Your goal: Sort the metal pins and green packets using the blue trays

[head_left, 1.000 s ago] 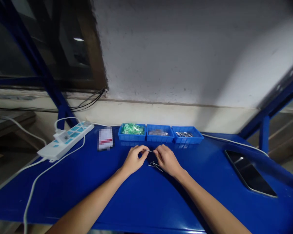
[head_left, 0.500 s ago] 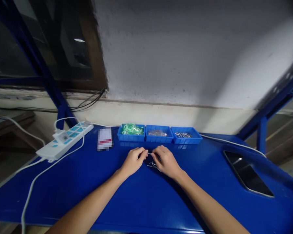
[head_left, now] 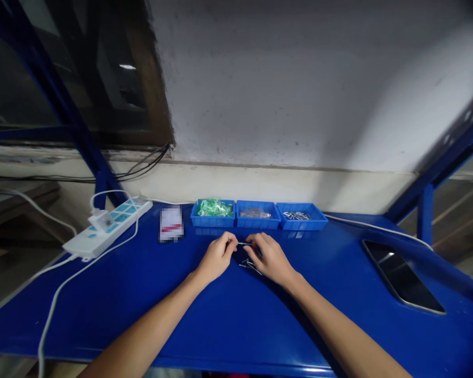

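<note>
My left hand (head_left: 219, 255) is closed in a pinch on the left end of a thin metal pin (head_left: 243, 243) that looks like a rivet or nail. From the right, my right hand (head_left: 271, 257) reaches round the pin's other end, thumb and index finger apart; whether it touches the pin is too small to make out. Several loose metal pins (head_left: 250, 266) lie on the blue table (head_left: 228, 320) below the hands, some partly covered by my right hand.
Along the back stand three blue bins: one with green plastic-wrapped pieces (head_left: 215, 208), one with brownish pieces (head_left: 255, 213), one with metal pins (head_left: 297, 216). A blurred card (head_left: 171, 223) and a power strip (head_left: 108, 229) lie left, a phone (head_left: 402, 275) right.
My right thumb and index finger have spread, and more of the pin shows between my hands. The view has shifted slightly.
</note>
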The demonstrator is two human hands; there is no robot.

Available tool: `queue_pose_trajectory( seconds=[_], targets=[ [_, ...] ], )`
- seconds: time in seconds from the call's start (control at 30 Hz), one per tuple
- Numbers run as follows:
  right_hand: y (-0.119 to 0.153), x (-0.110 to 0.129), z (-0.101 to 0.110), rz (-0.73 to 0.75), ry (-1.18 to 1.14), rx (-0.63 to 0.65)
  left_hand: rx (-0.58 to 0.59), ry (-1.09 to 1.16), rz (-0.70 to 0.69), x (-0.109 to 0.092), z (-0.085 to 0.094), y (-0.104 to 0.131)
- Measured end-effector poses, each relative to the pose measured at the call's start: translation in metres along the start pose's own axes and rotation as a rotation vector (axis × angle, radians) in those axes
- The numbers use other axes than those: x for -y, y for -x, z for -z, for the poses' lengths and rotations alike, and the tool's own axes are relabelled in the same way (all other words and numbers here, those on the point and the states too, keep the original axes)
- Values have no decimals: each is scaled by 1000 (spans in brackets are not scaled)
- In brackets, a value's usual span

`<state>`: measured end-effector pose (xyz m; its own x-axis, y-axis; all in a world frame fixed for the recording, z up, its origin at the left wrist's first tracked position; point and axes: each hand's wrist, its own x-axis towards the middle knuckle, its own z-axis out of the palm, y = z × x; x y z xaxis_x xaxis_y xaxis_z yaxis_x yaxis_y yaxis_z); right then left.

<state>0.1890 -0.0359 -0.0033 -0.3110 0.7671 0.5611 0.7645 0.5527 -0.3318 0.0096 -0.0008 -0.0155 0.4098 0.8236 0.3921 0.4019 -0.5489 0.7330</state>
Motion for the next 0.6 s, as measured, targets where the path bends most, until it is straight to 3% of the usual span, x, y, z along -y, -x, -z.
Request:
queue_pose_trajectory(
  seconds=[0.33, 0.6],
  targets=[
    [0, -1, -4, -50, -14, -16, 5, 25, -56, -12, 3, 6],
    [0, 2, 4, 40, -14, 37, 1, -24, -47, -11, 3, 4]
  ],
)
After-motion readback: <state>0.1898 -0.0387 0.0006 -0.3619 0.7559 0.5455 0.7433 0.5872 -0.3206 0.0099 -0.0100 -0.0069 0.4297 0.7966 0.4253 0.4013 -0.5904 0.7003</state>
